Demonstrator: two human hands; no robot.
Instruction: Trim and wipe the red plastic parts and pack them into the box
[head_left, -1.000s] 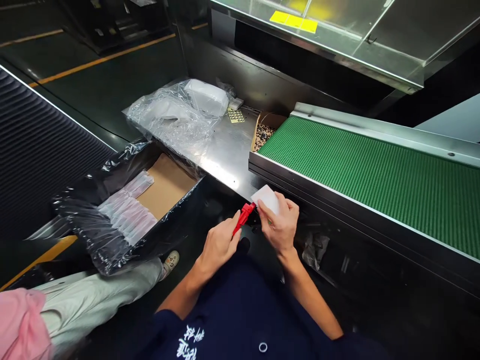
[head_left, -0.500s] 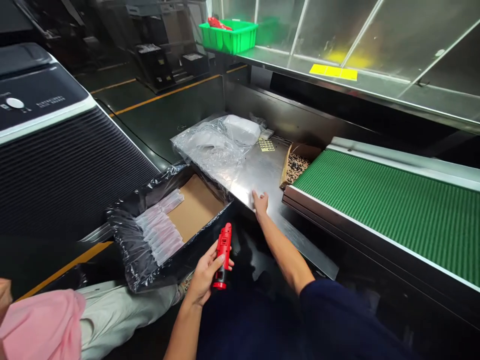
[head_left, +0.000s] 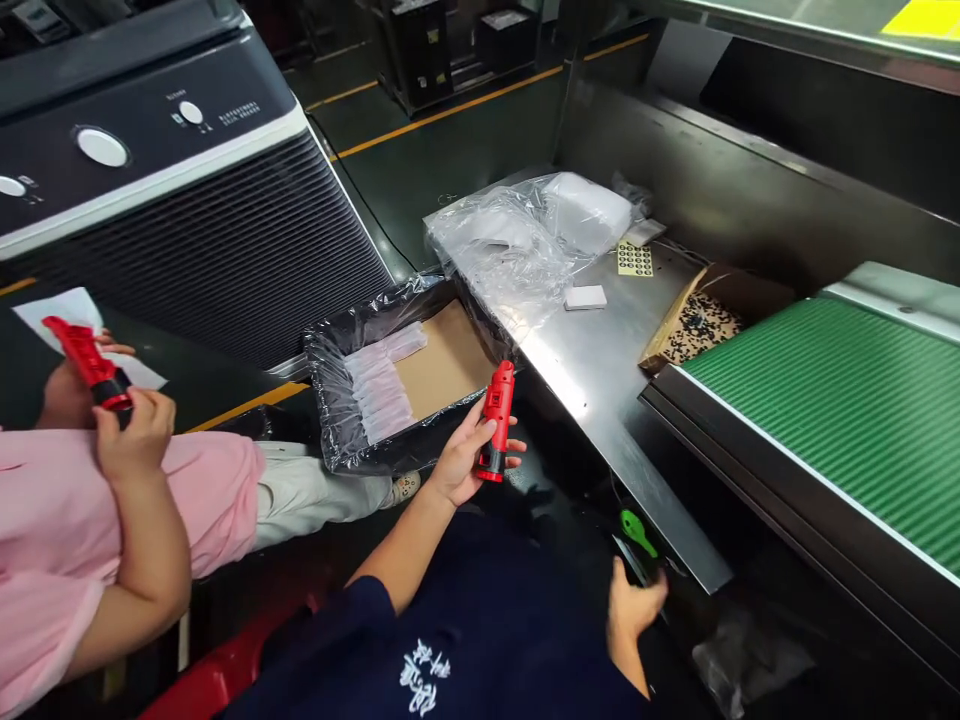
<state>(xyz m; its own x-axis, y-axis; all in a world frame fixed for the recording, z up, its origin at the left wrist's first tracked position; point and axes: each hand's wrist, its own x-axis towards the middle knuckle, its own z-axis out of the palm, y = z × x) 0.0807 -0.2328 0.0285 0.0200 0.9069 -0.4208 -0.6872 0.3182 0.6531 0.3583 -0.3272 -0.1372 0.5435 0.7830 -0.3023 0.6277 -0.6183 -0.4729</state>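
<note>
My left hand (head_left: 463, 455) is closed around a red handheld tool body (head_left: 498, 410) with a black lower section and a red end. It is held upright in front of my dark blue shirt. My right hand (head_left: 634, 600) is low, below the metal table's front edge, beside a bright green handle-like piece (head_left: 637, 530). A dark item with a pale edge (head_left: 628, 560) shows at its fingers; blur hides whether it is gripped. Left of the tool body, a black-lined box (head_left: 330, 440) holds wrapped pieces (head_left: 382, 385) in a row on brown cardboard (head_left: 454, 350).
On the metal table (head_left: 600, 370) lie clear plastic (head_left: 502, 240), a small white block (head_left: 585, 297), a sticker sheet (head_left: 635, 259) and a carton of dark bits (head_left: 701, 325). A green conveyor (head_left: 840, 380) stands right. At left, a co-worker's hand (head_left: 139, 430) holds a similar red body (head_left: 82, 355).
My right hand has moved from over the metal table down below its front edge. The view has swung left, showing more of the co-worker. The white block now shows on the table.
</note>
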